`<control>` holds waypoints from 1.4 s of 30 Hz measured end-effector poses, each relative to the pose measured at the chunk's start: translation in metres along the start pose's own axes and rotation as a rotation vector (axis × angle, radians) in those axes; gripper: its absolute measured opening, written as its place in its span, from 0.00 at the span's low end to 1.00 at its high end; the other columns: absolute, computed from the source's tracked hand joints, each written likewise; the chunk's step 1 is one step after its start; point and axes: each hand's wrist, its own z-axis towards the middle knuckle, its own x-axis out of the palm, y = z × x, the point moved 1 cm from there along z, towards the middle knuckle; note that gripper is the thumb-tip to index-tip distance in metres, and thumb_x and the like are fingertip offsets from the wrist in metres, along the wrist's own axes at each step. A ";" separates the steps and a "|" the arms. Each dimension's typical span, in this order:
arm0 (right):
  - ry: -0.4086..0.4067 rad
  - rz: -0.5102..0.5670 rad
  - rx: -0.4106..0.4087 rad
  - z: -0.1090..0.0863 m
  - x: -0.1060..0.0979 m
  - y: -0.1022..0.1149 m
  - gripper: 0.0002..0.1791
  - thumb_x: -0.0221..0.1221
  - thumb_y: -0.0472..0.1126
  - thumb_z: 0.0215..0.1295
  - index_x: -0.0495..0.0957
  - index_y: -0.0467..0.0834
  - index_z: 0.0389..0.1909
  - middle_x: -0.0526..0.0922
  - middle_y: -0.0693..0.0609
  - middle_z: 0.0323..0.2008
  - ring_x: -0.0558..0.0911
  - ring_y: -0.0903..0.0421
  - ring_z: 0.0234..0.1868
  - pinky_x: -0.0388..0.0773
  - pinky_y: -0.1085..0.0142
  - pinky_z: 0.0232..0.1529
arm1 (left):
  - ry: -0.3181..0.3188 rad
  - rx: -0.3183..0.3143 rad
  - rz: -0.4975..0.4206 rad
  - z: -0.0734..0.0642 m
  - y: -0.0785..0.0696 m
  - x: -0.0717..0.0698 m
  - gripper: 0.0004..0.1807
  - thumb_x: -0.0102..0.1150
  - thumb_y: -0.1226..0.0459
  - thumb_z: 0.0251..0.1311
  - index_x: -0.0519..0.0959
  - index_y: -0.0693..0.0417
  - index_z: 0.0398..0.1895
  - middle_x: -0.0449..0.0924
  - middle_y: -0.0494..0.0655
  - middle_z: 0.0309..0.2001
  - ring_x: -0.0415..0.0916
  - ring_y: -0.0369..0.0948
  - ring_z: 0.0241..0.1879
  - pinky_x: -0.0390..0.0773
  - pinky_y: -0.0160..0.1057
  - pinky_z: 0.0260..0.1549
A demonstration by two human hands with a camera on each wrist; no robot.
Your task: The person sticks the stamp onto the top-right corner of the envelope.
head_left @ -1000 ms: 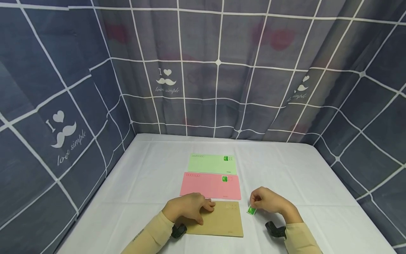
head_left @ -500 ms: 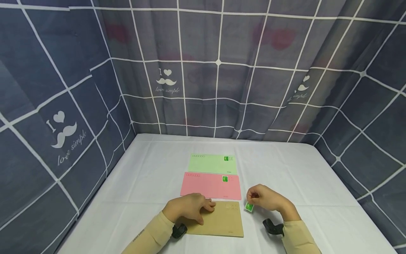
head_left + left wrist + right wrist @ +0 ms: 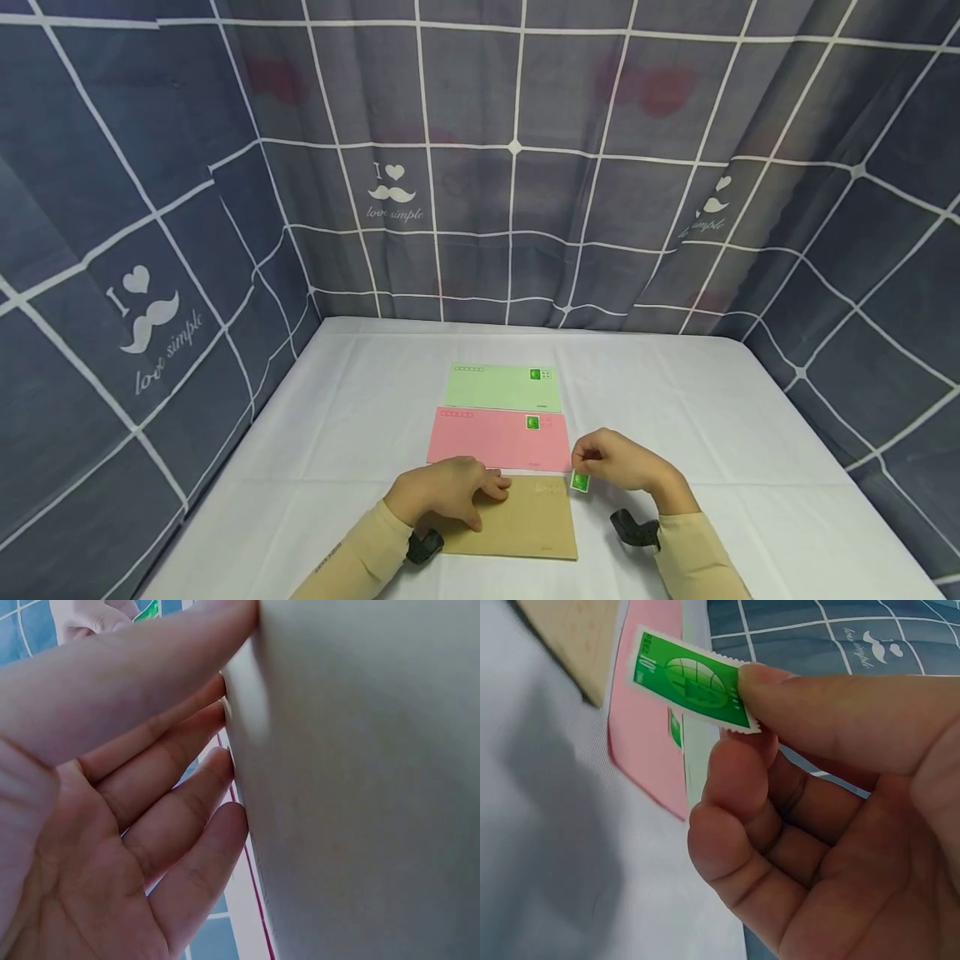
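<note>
A green postage stamp point(image 3: 690, 682) with a white perforated edge is pinched by one end between the thumb and index finger of my right hand point(image 3: 626, 462). In the head view the stamp point(image 3: 580, 482) is right by the upper right corner of a tan envelope point(image 3: 532, 521). My left hand point(image 3: 450, 492) rests on the left part of that envelope, fingers spread and fingertips pressing its surface. The left wrist view shows the thumb and fingertips point(image 3: 232, 821) against the envelope point(image 3: 367, 787). Small printed boxes mark the envelope's upper right corner.
Beyond the tan envelope lies a pink envelope point(image 3: 487, 442) with a green stamp point(image 3: 532, 422) at its upper right. Behind it is a light green envelope point(image 3: 495, 387), also stamped. All lie on a white-covered table point(image 3: 360, 375), with a dark grid-patterned curtain point(image 3: 465, 192) around it.
My right hand has moved left and slightly away from me with the stamp, from beside the tan envelope to its upper right corner. My left hand has stayed in place.
</note>
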 end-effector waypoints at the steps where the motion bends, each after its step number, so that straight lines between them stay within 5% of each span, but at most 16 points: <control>1: -0.001 0.006 -0.001 0.001 0.000 0.001 0.08 0.56 0.25 0.61 0.79 0.39 0.27 0.73 0.57 0.23 0.70 0.65 0.26 0.66 0.73 0.26 | 0.001 0.006 0.001 0.000 0.000 0.000 0.33 0.78 0.62 0.45 0.81 0.42 0.60 0.75 0.29 0.65 0.68 0.32 0.69 0.70 0.34 0.67; 42: -0.015 -0.046 -0.076 0.035 0.029 0.015 0.08 0.61 0.29 0.64 0.83 0.43 0.29 0.81 0.56 0.28 0.75 0.66 0.29 0.76 0.72 0.31 | -0.001 0.030 0.001 0.001 0.001 0.000 0.33 0.77 0.64 0.44 0.82 0.45 0.60 0.77 0.32 0.64 0.70 0.33 0.68 0.71 0.33 0.66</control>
